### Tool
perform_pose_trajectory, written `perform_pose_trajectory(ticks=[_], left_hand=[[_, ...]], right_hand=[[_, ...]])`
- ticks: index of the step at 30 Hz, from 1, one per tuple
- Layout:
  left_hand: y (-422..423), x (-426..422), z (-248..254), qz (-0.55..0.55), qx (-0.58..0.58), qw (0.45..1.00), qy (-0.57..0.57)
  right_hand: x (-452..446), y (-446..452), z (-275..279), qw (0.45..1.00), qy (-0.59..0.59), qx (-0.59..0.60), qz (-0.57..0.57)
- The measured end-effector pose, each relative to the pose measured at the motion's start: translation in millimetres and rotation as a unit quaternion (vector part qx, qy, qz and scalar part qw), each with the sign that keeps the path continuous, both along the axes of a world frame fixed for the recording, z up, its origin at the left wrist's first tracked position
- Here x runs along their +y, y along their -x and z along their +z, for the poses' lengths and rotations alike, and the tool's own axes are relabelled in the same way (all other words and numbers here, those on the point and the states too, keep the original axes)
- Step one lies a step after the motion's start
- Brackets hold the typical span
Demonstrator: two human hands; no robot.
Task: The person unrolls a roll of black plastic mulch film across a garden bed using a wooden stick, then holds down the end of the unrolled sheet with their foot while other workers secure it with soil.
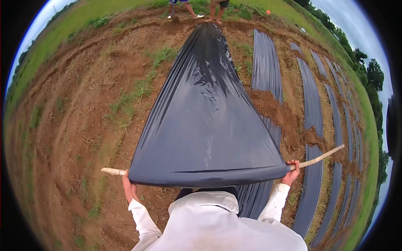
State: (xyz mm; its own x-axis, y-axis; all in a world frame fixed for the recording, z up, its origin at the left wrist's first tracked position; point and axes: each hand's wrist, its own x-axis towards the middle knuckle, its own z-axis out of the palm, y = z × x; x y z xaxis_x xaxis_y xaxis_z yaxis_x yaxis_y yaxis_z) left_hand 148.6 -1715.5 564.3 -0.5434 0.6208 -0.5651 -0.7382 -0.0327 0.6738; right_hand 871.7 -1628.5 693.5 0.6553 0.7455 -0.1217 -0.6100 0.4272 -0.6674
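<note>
A roll of black plastic film (209, 178) lies crosswise in front of my body, threaded on a wooden stick (321, 158) that sticks out at both ends. From it the unrolled film sheet (205, 129) stretches away from me, narrowing to a bunched far end on the soil. My right hand (291, 173) is closed around the stick just beyond the roll's right end. At the left end, my left hand (130, 186) is closed on the stick next to the roll, its fingers partly hidden.
Two people's legs (186, 8) (217, 11) stand at the film's far end, one beside a digging tool (174, 16). To the right run several film-covered beds (310, 96) with soil heaped across them. Bare brown soil (79, 138) with grass tufts (130, 104) lies to the left.
</note>
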Motion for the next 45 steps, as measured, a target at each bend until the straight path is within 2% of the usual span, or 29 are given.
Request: perform_pose_trajectory(ticks=[4,7,11,12,15,17,18,19,21,23,25,26,28,29,31,35,37,39,41,42,44,45], left_hand=[[37,-54,5,-0.014,0.035,0.999,-0.021],[51,-72,15,0.025,0.049,0.998,-0.028],[64,-101,35,-0.007,0.072,0.997,-0.037],[69,-101,38,-0.018,0.074,0.997,-0.033],[44,-91,90,-0.051,0.056,0.996,-0.054],[29,-113,106,-0.057,0.006,0.985,-0.162],[20,-126,113,-0.018,0.029,0.986,-0.162],[20,-138,109,-0.015,0.03,0.986,-0.163],[26,-157,97,0.055,-0.032,0.977,-0.203],[18,-190,90,0.096,-0.041,0.97,-0.22],[32,-220,57,-0.011,-0.102,0.965,-0.242],[35,-229,55,-0.012,-0.1,0.965,-0.243],[29,-251,49,0.024,-0.089,0.983,-0.161],[29,-263,44,0.023,-0.09,0.983,-0.16],[34,-281,44,0.028,-0.092,0.992,-0.083],[73,-328,22,0.023,-0.098,0.995,0.0],[89,-360,7,0.034,-0.104,0.994,0.02],[115,-396,-2,0.037,-0.109,0.992,0.042],[134,-424,-21,0.03,-0.092,0.993,0.062],[130,-433,5,0.019,-0.091,0.993,0.07],[139,-454,22,-0.049,-0.097,0.994,0.014],[139,-463,36,-0.038,-0.092,0.995,0.007]], right_hand=[[-75,14,-16,0.999,0.005,0.027,0.032],[-114,32,-55,0.998,0.033,0.053,0.017],[-166,32,-99,0.995,0.026,0.097,0.023],[-175,42,-87,0.994,0.061,0.09,-0.006],[-204,31,-84,0.99,0.015,0.138,0.006],[-220,26,-73,0.997,0.005,0.073,0.018],[-233,18,-76,0.997,0.004,0.079,0.009],[-234,15,-76,0.996,-0.008,0.085,0.007],[-252,14,-69,0.996,0.043,0.079,-0.013],[-272,16,-62,0.988,0.103,0.107,-0.041],[-303,-2,-95,0.983,0.084,0.163,0.025],[-317,-3,-102,0.985,0.09,0.143,0.024],[-340,-3,-105,0.987,0.104,0.121,0.01],[-354,0,-109,0.988,0.118,0.1,-0.008],[-378,16,-87,0.989,0.125,0.076,0.002],[-418,32,-75,0.99,0.129,0.049,0.036],[-441,53,-66,0.99,0.135,0.049,0.01],[-476,83,-42,0.975,0.202,0.053,0.072],[-507,79,-79,0.975,0.211,0.04,0.06],[-525,83,-88,0.972,0.222,0.048,0.062],[-562,89,-89,0.968,0.239,0.039,0.059],[-577,98,-90,0.969,0.24,0.027,0.052]])
